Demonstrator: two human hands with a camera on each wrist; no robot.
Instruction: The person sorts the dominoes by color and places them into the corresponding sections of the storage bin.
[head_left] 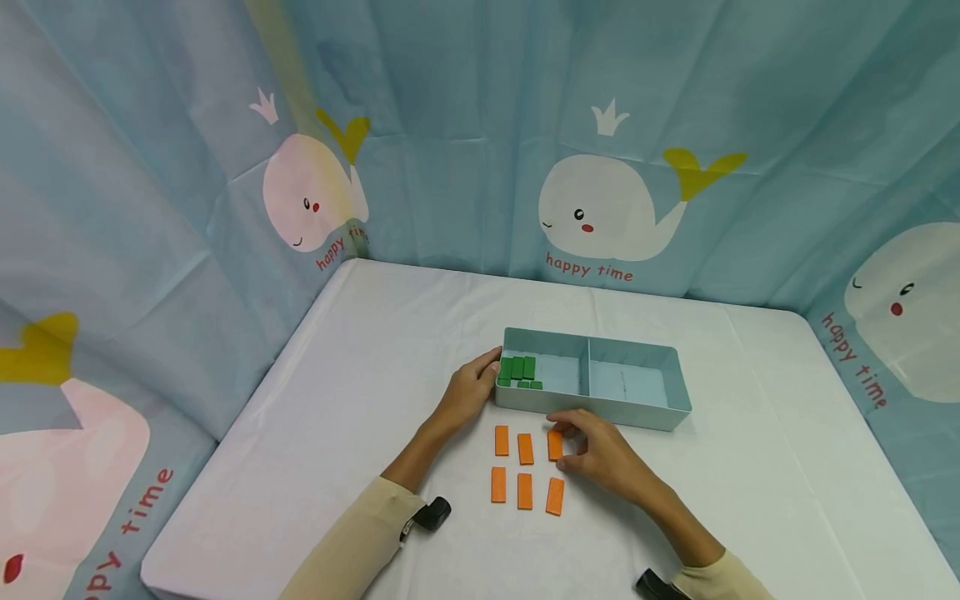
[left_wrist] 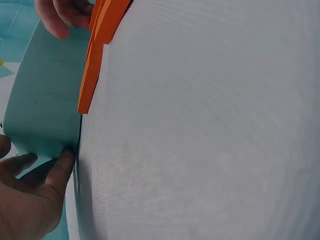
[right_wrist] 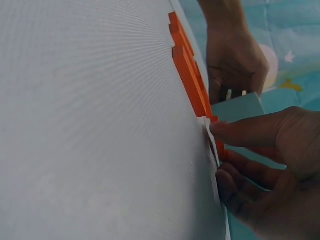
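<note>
A pale blue-green box [head_left: 600,408] with two compartments lies lengthwise on the table. My left hand [head_left: 468,390] is at its left end; in the left wrist view the fingertips [left_wrist: 64,155] press against the end wall. Several green blocks [head_left: 517,367] lie at the left of the left compartment. In front of the box, flat orange blocks [head_left: 524,492] are laid out in two rows. My right hand [head_left: 600,454] pinches the orange block [head_left: 555,446] at the right of the far row, thumb at its near end, fingers at its far end.
White cloth covers the table [head_left: 360,375]. Behind and beside it hangs a light blue curtain [head_left: 465,192] printed with whales. Dark wrist devices [head_left: 432,514] sit at both sleeve cuffs. A divider [head_left: 588,367] splits the box.
</note>
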